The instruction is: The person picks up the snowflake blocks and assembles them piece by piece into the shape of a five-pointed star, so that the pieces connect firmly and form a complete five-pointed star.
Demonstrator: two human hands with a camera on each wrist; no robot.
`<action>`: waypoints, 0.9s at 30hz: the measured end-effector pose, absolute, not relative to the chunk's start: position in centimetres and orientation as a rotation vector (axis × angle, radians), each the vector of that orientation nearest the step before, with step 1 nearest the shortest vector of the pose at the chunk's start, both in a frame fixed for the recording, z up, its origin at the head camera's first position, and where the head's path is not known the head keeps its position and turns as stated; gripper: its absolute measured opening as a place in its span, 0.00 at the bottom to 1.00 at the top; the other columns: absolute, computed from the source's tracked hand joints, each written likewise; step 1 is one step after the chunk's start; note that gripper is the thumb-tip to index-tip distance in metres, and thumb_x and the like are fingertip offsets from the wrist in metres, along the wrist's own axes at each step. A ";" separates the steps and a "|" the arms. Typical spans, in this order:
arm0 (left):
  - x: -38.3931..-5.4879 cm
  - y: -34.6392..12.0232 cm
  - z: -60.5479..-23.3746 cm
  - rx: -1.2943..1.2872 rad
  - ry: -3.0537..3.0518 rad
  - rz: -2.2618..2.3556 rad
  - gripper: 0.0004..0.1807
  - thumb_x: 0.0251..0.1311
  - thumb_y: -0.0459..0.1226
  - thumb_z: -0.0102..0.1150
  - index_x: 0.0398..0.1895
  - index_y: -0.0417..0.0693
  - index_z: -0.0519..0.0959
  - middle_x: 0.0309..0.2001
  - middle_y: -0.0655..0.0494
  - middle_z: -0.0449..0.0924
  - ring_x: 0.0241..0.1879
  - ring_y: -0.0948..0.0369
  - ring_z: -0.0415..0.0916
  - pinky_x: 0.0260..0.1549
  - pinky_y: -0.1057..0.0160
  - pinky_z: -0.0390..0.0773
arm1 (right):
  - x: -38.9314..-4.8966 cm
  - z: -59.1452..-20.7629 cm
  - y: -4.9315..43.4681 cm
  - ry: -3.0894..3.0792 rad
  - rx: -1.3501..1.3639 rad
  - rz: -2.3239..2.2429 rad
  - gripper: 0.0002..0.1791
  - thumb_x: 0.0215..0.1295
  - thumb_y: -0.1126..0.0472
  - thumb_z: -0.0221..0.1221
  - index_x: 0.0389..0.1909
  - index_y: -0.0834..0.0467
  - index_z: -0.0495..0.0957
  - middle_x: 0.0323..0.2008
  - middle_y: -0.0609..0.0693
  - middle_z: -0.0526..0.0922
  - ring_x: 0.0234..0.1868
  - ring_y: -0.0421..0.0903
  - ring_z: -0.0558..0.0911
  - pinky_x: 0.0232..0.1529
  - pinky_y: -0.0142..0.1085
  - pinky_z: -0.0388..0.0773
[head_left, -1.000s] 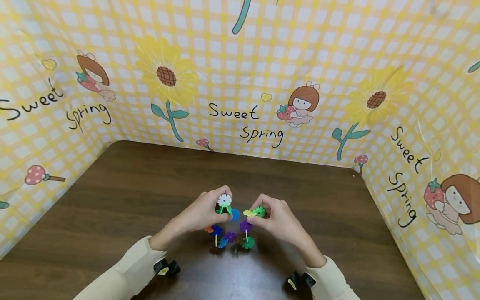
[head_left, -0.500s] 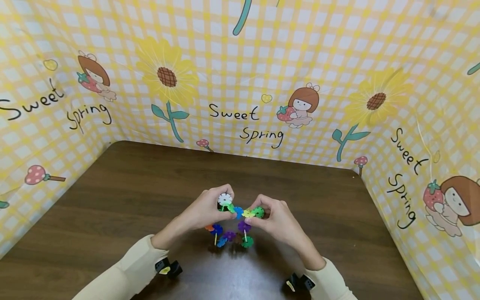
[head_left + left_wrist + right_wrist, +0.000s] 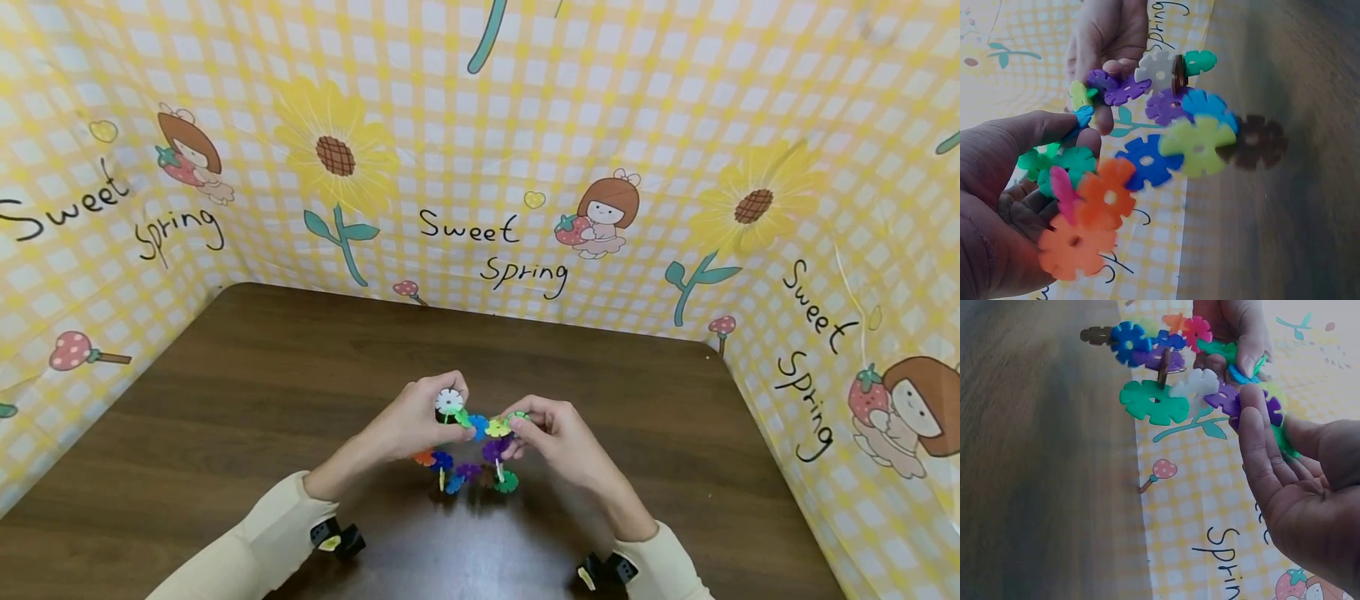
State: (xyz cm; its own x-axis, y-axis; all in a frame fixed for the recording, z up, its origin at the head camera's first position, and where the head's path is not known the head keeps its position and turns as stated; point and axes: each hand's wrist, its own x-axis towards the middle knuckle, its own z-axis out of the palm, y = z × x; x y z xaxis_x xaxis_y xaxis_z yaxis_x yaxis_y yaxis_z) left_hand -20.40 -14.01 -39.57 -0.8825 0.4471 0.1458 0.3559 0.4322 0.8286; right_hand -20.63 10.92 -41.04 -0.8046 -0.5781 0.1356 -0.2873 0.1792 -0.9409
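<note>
A chain of slotted plastic snowflake discs in many colours hangs between my two hands over the table. My left hand (image 3: 420, 417) pinches the chain at a blue disc (image 3: 477, 427), close to the bright green and white disc (image 3: 449, 402). My right hand (image 3: 558, 429) holds it at the green piece beside a yellow disc (image 3: 498, 427), fingers reaching under to a purple disc (image 3: 1225, 399). Blue and yellow discs meet between the hands. Below hang an orange disc (image 3: 1079, 250), a dark blue disc (image 3: 1147, 161) and a dark green disc (image 3: 506, 482).
Dark brown wooden table (image 3: 300, 350) lies under the hands. Checked cloth (image 3: 465, 150) with flower prints stands round its back and sides. Each sleeve carries a black wrist camera (image 3: 337, 537).
The hands came closer and the gap between the blue and yellow discs closed. My right fingers then shifted off the yellow disc to the green and purple ones; the hanging discs swung slightly right.
</note>
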 end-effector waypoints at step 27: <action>-20.0 -13.2 -37.8 0.671 2.353 1.699 0.20 0.53 0.30 0.74 0.33 0.43 0.66 0.23 0.50 0.75 0.25 0.53 0.80 0.20 0.67 0.73 | -18.9 -41.3 9.3 2.077 -0.623 -2.114 0.14 0.79 0.60 0.50 0.46 0.69 0.76 0.31 0.66 0.85 0.12 0.44 0.78 0.13 0.30 0.68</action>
State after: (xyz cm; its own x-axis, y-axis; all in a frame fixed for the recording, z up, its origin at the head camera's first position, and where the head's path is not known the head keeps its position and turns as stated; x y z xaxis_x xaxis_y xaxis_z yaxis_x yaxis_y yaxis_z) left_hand -20.05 -13.23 -37.80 -0.8859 0.4461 0.1274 0.2612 0.2526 0.9317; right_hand -18.93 9.29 -41.34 -0.9093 -0.3600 0.2086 -0.2021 -0.0560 -0.9778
